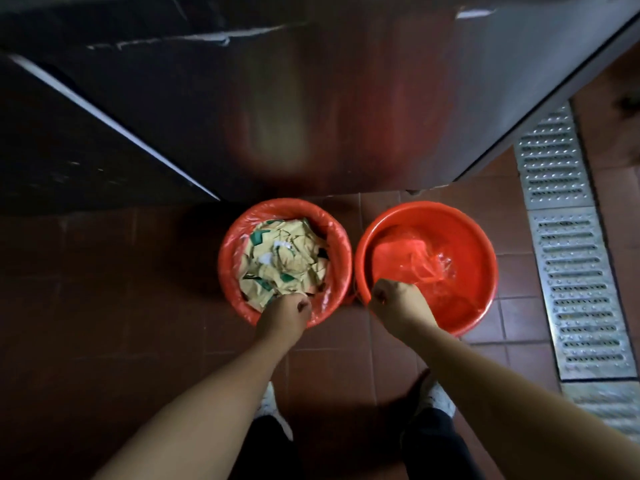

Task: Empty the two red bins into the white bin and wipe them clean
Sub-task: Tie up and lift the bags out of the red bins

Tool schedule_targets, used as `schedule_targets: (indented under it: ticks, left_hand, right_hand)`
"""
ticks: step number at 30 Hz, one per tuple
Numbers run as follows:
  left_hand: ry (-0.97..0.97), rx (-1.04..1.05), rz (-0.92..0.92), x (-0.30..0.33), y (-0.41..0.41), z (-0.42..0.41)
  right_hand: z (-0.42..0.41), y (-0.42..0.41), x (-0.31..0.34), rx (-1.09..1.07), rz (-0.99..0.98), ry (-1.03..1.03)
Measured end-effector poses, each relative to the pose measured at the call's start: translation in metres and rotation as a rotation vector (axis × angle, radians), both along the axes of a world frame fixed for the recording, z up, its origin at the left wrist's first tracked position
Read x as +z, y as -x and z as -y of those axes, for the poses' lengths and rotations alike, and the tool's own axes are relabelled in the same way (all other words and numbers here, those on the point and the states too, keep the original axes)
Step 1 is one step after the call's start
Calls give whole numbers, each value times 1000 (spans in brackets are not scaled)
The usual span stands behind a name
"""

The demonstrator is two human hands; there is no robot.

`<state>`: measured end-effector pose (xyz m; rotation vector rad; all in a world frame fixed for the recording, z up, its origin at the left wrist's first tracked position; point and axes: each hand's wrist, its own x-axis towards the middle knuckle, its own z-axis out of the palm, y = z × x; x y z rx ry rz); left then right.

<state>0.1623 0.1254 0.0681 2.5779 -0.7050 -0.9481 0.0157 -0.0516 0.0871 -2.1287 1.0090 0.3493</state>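
A: Where are the two red bins?

B: Side by side on the tiled floor (104, 289), nearly touching, just in front of a steel cabinet (311, 98). The left red bin (228, 258) has a thin red liner (329, 233) folded over its rim and is heaped with crumpled tan and green paper (284, 258). The right red bin (474, 244) holds only a loose, crinkled red plastic bag (419, 261) lying inside it.

A: And the hands?

B: Both reach down to the near rims. The left hand (285, 315) is curled at the near edge of the left bin, fingers closed where the liner meets the rim; it seems to pinch the liner, though the exact hold is hard to make out. The right hand (394, 299) is a closed fist at the near-left rim of the right bin, and a taut edge of red plastic runs from the bag up to it, so it grips the bag.

A: The white bin?

B: I cannot see it in this view.

A: Anything else around?

B: A perforated metal drain grate (568, 244) runs along the floor to the right of the bins. At the bottom, the person's pale shoes (438, 398) and dark trousers (436, 445) show between the forearms.
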Motion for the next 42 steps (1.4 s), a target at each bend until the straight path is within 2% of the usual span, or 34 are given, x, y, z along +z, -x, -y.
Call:
schedule_targets:
  ticks: [4, 10, 14, 19, 24, 27, 32, 38, 42]
  left_hand:
    - [-29, -78, 19, -8, -36, -68]
    - [-118, -265, 6, -15, -74, -143]
    - [-2, -328, 63, -55, -80, -164]
    - [151, -507, 117, -128, -65, -163]
    - [264, -663, 353, -178, -62, -162]
    - [314, -654, 422, -188, -65, -156]
    - [377, -699, 404, -188, -72, -153]
    - [278, -648, 361, -169, -83, -125]
    - [168, -528, 334, -159, -99, -97]
  right_hand:
    - [-64, -18, -11, -73, -18, -4]
    - [-150, -45, -23, -2, -78, 26]
    - [-180, -52, -50, 100, -73, 102]
    - [-190, -54, -108, 329, -126, 210]
    - [-190, -51, -155, 447, -29, 363]
    - [-185, -49, -170, 466, 90, 382]
    - [-177, -51, -165, 460, 158, 403]
    - [-164, -79, -149, 409, 46, 394]
    - [-150, -95, -150, 362, -20, 334]
